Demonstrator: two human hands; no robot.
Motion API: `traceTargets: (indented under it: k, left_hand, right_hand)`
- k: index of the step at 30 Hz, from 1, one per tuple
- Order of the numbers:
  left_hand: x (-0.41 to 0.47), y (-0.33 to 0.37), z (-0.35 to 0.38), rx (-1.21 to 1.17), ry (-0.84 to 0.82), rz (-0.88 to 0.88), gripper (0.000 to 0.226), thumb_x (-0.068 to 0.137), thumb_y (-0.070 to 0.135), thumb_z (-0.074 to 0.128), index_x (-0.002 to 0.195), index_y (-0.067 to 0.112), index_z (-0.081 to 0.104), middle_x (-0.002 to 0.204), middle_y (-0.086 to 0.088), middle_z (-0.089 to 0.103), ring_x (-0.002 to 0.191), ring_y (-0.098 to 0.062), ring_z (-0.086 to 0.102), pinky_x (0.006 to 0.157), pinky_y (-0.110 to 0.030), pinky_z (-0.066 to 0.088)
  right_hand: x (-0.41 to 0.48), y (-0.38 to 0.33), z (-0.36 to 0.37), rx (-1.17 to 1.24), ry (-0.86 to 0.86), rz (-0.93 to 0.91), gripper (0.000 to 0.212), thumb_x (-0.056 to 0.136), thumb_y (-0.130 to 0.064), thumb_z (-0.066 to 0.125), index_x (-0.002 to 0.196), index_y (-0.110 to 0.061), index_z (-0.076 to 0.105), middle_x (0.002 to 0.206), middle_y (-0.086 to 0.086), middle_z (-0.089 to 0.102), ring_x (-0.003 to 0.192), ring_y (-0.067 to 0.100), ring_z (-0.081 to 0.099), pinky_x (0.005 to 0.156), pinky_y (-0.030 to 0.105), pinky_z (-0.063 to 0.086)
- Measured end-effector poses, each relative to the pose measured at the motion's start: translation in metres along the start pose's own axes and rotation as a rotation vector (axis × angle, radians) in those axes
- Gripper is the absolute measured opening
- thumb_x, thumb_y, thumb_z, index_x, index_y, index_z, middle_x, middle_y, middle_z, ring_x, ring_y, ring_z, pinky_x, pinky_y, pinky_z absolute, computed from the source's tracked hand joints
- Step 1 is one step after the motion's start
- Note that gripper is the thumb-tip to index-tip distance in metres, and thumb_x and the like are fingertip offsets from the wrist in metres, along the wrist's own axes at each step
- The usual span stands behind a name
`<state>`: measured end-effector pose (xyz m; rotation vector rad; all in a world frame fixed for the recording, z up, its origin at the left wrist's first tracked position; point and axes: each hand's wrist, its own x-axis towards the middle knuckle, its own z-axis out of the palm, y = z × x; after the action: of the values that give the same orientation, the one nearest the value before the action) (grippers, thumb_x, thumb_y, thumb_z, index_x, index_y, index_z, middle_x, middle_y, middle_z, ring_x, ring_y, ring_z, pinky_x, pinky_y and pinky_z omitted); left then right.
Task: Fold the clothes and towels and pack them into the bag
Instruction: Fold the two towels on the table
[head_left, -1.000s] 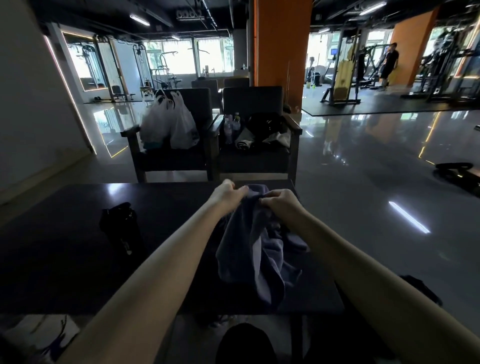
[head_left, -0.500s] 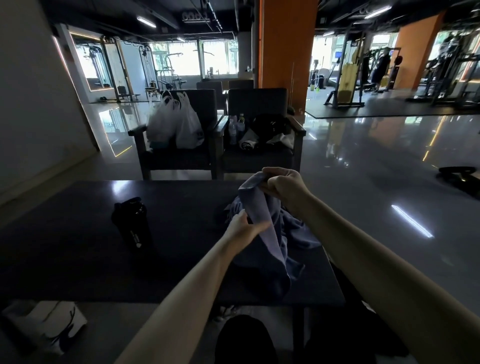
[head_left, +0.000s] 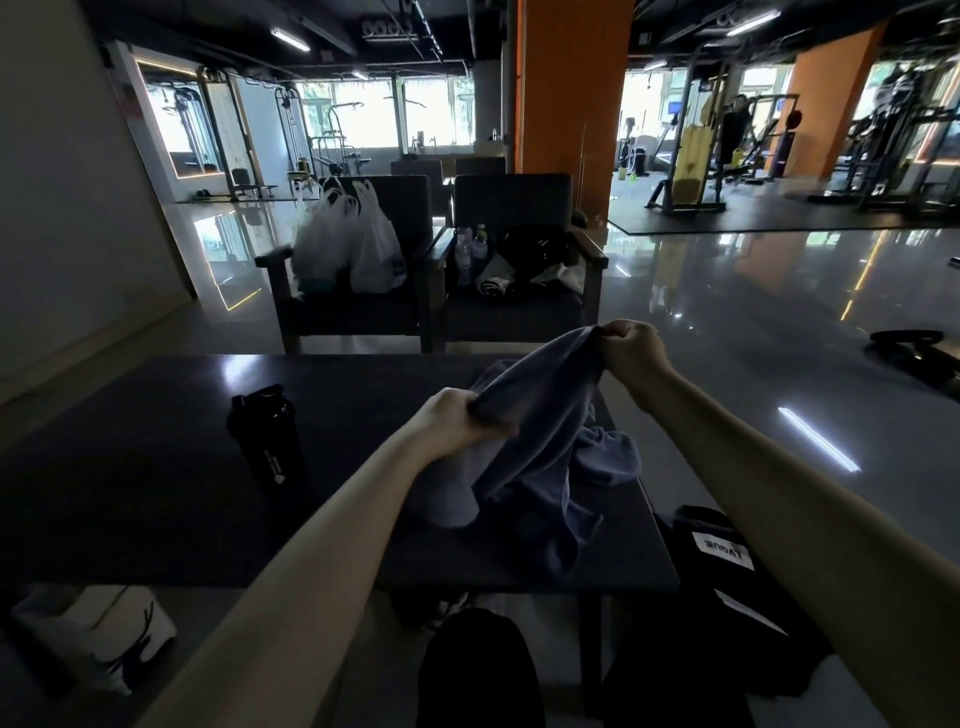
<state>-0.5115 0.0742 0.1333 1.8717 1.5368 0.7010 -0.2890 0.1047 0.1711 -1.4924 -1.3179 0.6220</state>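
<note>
Gripping towel (head_left: 540, 415): left hand (head_left: 457, 421), right hand (head_left: 636, 348), fingers curled.

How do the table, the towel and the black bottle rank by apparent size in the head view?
1. table
2. towel, lifted toward the camera, which may enlarge it
3. black bottle, clearly smallest

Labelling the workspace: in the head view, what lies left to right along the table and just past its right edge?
Black shaker bottle → left hand → towel stretched between the hands → right hand → black bag beside the table.
</note>
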Motion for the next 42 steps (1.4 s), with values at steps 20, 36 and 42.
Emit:
traceTargets:
  k: [20, 36, 42]
  left_hand:
    - [-0.044, 0.022, -0.114, -0.101, -0.393, -0.232, 0.024, 0.075, 0.033, 0.067, 0.088, 0.013, 0.071, 0.086, -0.007, 0.073, 0.077, -0.018, 0.068, 0.068, -0.028, 0.055]
    - [0.088, -0.093, -0.039, 0.098, 0.187, -0.297, 0.015, 0.082, 0.021, 0.072, 0.093, 0.014, 0.066, 0.094, -0.002, 0.062, 0.085, -0.015, 0.056, 0.072, -0.026, 0.042]
    - [0.159, -0.127, -0.018, 0.112, 0.343, -0.321, 0.022, 0.087, 0.024, 0.067, 0.104, 0.011, 0.065, 0.103, -0.004, 0.064, 0.088, -0.016, 0.055, 0.073, -0.028, 0.043]
  right_hand:
    - [-0.039, -0.049, -0.076, -0.471, -0.586, 0.374, 0.014, 0.090, -0.009, 0.055, 0.081, -0.002, 0.062, 0.059, 0.005, 0.065, 0.043, 0.013, 0.058, 0.041, 0.018, 0.042]
    - [0.034, 0.095, 0.045, -0.333, -0.009, 0.088, 0.028, 0.089, -0.004, 0.041, 0.064, -0.012, 0.049, 0.065, 0.000, 0.048, 0.063, 0.019, 0.045, 0.054, 0.030, 0.032]
    - [0.087, 0.138, 0.090, -0.260, 0.009, 0.126, 0.025, 0.095, -0.019, 0.045, 0.082, -0.007, 0.062, 0.078, 0.005, 0.058, 0.078, 0.025, 0.056, 0.065, 0.028, 0.035]
